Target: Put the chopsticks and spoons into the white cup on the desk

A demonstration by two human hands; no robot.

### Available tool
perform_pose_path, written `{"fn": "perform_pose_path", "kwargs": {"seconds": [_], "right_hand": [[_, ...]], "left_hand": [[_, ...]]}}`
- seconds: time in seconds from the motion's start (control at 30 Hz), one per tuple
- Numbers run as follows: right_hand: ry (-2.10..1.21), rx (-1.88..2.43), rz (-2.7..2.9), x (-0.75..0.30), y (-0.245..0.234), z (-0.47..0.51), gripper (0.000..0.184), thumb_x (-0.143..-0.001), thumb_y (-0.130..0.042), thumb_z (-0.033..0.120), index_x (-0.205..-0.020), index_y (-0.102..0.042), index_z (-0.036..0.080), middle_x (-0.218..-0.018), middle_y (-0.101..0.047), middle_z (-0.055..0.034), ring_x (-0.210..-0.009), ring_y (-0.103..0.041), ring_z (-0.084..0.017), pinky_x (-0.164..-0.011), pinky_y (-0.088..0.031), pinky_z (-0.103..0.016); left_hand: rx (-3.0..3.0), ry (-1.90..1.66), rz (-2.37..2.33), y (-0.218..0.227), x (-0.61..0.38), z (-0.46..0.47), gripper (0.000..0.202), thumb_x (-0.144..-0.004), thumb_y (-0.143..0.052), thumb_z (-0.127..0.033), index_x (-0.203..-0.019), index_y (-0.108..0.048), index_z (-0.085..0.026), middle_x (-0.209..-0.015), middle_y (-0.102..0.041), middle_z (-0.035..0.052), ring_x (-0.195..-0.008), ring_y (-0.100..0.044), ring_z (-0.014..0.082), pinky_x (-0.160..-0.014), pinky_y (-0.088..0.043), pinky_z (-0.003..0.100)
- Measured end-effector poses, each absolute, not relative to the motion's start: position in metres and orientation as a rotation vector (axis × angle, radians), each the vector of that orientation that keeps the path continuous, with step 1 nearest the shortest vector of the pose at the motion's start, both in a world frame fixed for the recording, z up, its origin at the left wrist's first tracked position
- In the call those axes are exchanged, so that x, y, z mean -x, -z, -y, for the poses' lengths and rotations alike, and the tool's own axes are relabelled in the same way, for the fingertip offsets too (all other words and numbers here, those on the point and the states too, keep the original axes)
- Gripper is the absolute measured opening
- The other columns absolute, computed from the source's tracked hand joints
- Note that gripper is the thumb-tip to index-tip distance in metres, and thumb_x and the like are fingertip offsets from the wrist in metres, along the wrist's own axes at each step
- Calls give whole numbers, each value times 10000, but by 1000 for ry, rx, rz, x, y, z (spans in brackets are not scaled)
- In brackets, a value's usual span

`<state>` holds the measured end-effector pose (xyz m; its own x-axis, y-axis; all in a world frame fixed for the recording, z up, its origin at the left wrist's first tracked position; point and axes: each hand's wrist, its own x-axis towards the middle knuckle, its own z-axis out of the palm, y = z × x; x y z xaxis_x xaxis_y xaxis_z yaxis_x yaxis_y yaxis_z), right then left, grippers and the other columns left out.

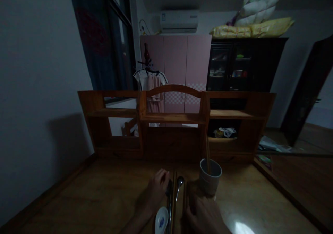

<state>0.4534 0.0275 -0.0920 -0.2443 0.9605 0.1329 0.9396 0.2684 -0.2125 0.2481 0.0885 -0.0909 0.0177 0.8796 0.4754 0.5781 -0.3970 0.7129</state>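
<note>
Cup [209, 183] holds leaning chopsticks [208, 156]; I cannot tell whether the hands [157, 184] [204, 211] grip anything.

Dim, glare on tabletop [104, 192], wide-angle distortion

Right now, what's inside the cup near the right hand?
Thin brown sticks, probably chopsticks, stand in the cup, poking up above its rim. The cup's front wall hides their lower ends and the bottom, so I can't tell whether anything else is down there.

I've got L hand [157, 184] fwd, fingers [163, 173] curled, forearm [142, 211] angled in; R hand [204, 211] closer to cam, back up, fingers bent, tips unclear.
</note>
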Motion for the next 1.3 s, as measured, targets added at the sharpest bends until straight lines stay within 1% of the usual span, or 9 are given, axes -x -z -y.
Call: {"fn": "perform_pose_path", "kwargs": {"seconds": [0.1,0.2,0.3,0.43,0.6,0.83,1.07,1.2,1.3], "right_hand": [[-161,1830,2316,-449,89,-26,215,-828,-487,347,-896,-630,201,-816,-694,-133,-716,-649,-321,-526,-228,-325],[-190,1850,2335,-445,83,-22,249,-799,-497,346,-950,-626,197,-825,-698,-135,-724,-653,-335,-534,-257,-333],[-210,1889,2329,-442,79,-19,262,-817,-478,354,-915,-642,175,-816,-698,-145,-732,-655,-334,-550,-301,-342],[-127,1891,2320,-439,82,-14,275,-838,-478,332,-902,-659,135,-838,-690,-169,-774,-647,-331,-618,-369,-361],[-44,1844,2348,-443,93,-10,264,-826,-526,323,-915,-667,117,-901,-675,-184,-850,-623,-342,-708,-386,-389],[-93,1752,2305,-463,110,-20,179,-853,-512,258,-837,-653,149,-847,-663,-125,-788,-611,-281,-627,-315,-320],[-264,1726,2225,-470,106,-28,175,-841,-504,253,-757,-619,151,-743,-644,-82,-674,-594,-211,-534,-209,-279],[-359,1667,2152,-468,98,-29,178,-835,-502,237,-710,-597,152,-697,-633,-55,-627,-576,-169,-524,-203,-265],[-374,1638,2125,-468,96,-30,198,-841,-494,237,-689,-587,151,-669,-630,-49,-603,-572,-158,-521,-204,-261]], "left_hand": [[-2035,-1262,-1493,86,-249,-84,288,-946,-392,-349,-789,-580,-198,-840,-609,39,-822,-574,174,-800,-420,286],[-2157,-1205,-1457,83,-251,-80,215,-933,-423,-311,-862,-603,-219,-905,-615,40,-907,-556,190,-924,-381,337],[-2223,-1130,-1422,85,-254,-78,136,-882,-513,-297,-940,-619,-237,-981,-604,43,-959,-537,202,-897,-401,333],[-2231,-1059,-1433,95,-255,-82,224,-809,-610,-349,-1004,-619,-239,-1036,-580,56,-996,-521,222,-866,-416,331],[-2279,-998,-1497,107,-251,-89,289,-760,-648,-409,-975,-610,-219,-1026,-557,63,-994,-507,235,-863,-408,342],[-2287,-958,-1626,112,-250,-90,357,-749,-637,-528,-895,-602,-205,-1020,-519,68,-992,-484,239,-866,-398,351],[-2195,-1040,-1670,114,-262,-91,156,-707,-675,-311,-775,-601,-191,-1008,-514,60,-998,-490,221,-864,-413,333],[-2152,-1064,-1689,114,-261,-89,153,-692,-679,-314,-689,-604,-180,-1033,-533,71,-1024,-486,233,-870,-412,342],[-2085,-1096,-1645,115,-256,-91,170,-736,-645,-342,-705,-631,-175,-996,-557,72,-980,-510,217,-852,-412,328]]}}
